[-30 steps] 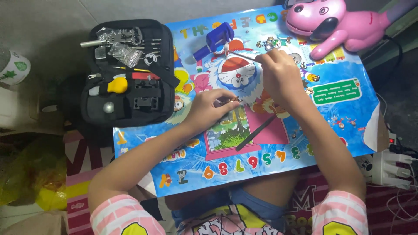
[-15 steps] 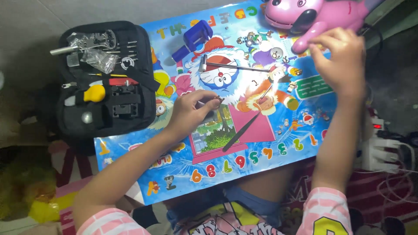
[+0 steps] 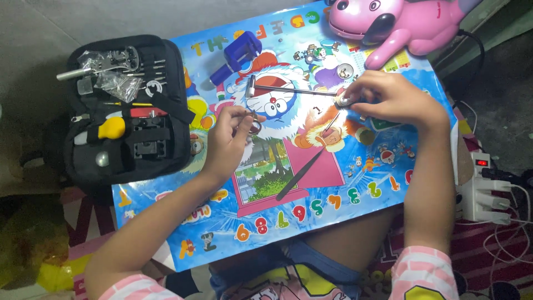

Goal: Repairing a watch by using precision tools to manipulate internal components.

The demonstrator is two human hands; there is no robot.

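Your left hand (image 3: 229, 139) curled with fingertips pinched together, forearm angling back to your body, while your right hand (image 3: 388, 100) arched palm-down, fingers bunched at its left end, wrist bent.

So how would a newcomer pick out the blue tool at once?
Start at the black tool case on the left of the cartoon table mat. Just right of its top corner lies the blue tool, the only chunky solid-blue block among thin metal tools.
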